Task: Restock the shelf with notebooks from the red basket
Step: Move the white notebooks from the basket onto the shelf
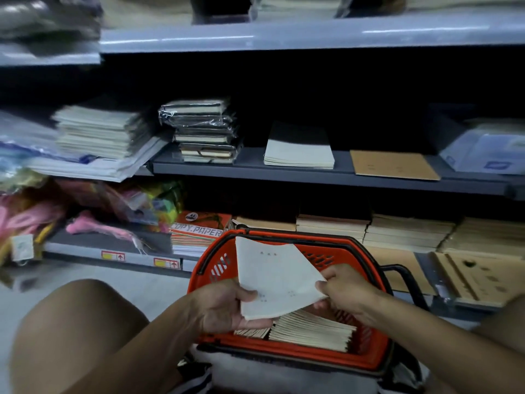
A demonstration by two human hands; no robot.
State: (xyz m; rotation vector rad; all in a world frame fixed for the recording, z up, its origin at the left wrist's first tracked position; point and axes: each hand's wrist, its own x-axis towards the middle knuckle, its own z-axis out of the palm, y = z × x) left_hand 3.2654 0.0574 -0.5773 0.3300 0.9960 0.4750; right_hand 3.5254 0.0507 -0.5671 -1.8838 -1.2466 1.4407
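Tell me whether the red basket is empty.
Not empty: the red basket holds notebooks stacked beneath the lifted one.

Dim, bluish light, deep shadow under the shelf boards, and motion blur (worst at the left edge).

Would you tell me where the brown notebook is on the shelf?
It lies flat on the middle shelf, right of centre, just right of the white notebook stack: brown notebook.

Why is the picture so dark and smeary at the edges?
Head view: dim overall, with black shadow under the shelves; motion blur smears the upper shelf and left-side piles; glare streaks on the top shelf edge; the held notebook and red basket near the middle look sharpest.
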